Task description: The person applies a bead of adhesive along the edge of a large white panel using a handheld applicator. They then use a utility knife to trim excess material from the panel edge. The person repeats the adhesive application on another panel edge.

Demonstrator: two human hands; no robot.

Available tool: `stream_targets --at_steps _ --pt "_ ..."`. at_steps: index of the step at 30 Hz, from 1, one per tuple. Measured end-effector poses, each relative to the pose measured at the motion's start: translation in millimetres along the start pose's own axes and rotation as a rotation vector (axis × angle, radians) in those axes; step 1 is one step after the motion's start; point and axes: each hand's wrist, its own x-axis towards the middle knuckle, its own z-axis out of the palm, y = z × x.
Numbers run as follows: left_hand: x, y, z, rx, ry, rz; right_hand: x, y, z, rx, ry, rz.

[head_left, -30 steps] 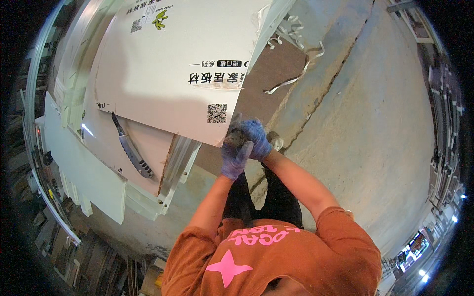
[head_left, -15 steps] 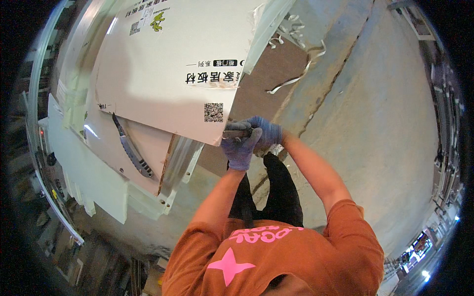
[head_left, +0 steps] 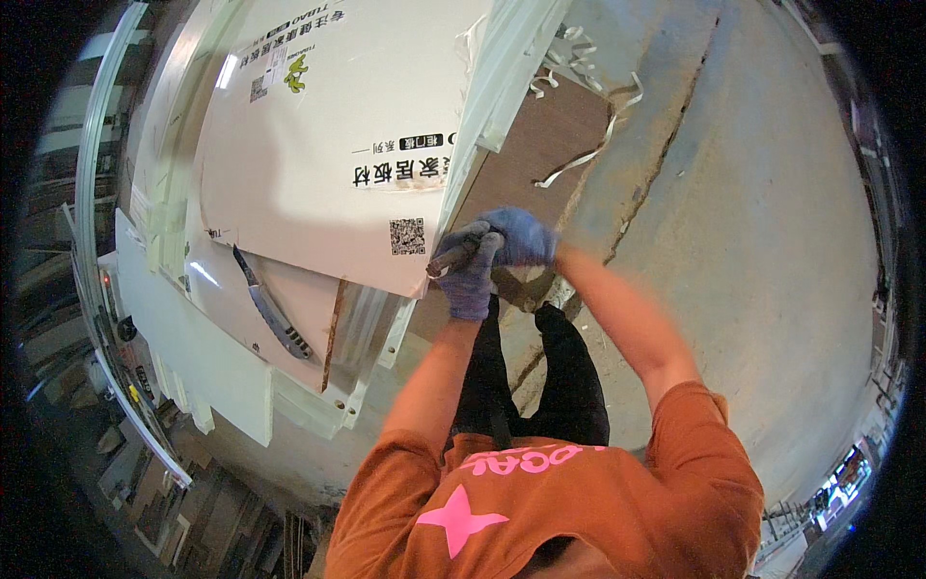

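My hands, both in blue-grey work gloves, meet at the near right corner of a large white printed panel. My left hand is closed round a small dark block-like tool right by the panel's corner. From the right, my right hand wraps over its far end, slightly smeared by motion. How the tool's working end meets the panel edge is hidden by the gloves. A utility knife with a grey handle and dark blade lies left of my hands on a lower panel.
Pale translucent strips run along the stack's right edge. A brown board lies beyond my hands, with curly white trimmings near it. The concrete floor has a long crack. A metal rail curves along the left.
The dark tool, level along the corner before, is now tilted, its near end lower. My right hand has turned further over it. The whole view has shifted slightly.
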Motion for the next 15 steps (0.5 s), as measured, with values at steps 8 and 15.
stream_targets --at_steps 8,15 --pt "-4 7 41 -0.014 0.428 -0.214 -8 -20 65 -0.385 1.064 -0.047" --pt "-6 6 29 -0.021 0.384 -0.080 12 -9 50 -0.064 0.719 -0.125"
